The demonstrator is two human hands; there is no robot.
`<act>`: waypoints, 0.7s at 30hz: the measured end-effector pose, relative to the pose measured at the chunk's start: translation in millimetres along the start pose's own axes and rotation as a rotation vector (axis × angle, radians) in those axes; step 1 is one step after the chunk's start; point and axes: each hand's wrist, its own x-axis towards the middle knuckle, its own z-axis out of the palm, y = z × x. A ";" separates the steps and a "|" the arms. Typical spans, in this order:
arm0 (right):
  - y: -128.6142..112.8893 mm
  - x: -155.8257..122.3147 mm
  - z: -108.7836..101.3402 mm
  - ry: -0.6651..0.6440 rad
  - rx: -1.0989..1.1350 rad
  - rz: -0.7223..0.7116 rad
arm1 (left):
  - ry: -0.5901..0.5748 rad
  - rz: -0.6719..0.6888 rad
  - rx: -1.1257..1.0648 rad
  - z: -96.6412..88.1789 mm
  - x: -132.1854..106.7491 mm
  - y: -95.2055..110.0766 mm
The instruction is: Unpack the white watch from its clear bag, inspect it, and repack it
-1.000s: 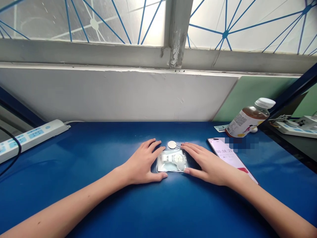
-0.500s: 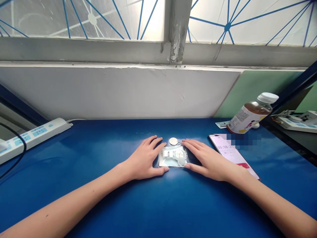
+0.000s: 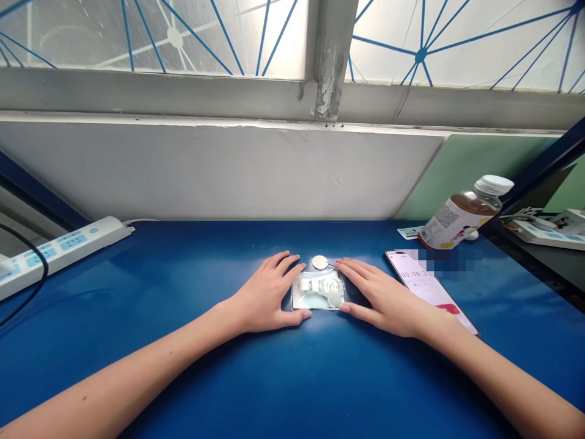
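Head view: left hand [image 3: 267,296] and right hand [image 3: 381,296] laid palm-down on blue bench [image 3: 292,378], fingers spread and extended, flanking small clear pouch [image 3: 315,299] at bench centre. Left thumb touching pouch's near-left corner; right thumb at near-right corner; fingertips of both angled toward pouch's far edge. Nothing pinched, nothing lifted.

Step judged: pouch framed and steadied flat between both hands, no grasp made. Any pick-up or opening judged to call for fingertips worked onto or under an edge, given slick film lying flush on bench. Seal side not discernible.

Pouch condition: transparent, roughly square, flat, glossy with glare. Inside, white wristwatch [image 3: 328,285], round dial toward right, strap alongside; other contents too small to tell. At far edge, small pale round disc [image 3: 319,262], touching or just beside pouch, cannot tell which; near right index fingertip.

Elsewhere: lit phone [image 3: 429,286] just right of right hand; capped bottle [image 3: 461,216] at far right; white power strip [image 3: 59,250] at far left.
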 end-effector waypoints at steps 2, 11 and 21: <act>-0.5 -0.6 -1.4 -0.009 0.000 0.008 | 0.011 -0.001 -0.006 0.5 0.2 -0.4; 5.7 -1.9 -1.2 0.056 -0.031 -0.090 | 0.029 0.008 -0.012 1.2 0.1 -2.7; -3.7 1.6 -0.6 0.335 0.324 -0.046 | 0.079 -0.022 -0.105 5.0 -1.5 -6.9</act>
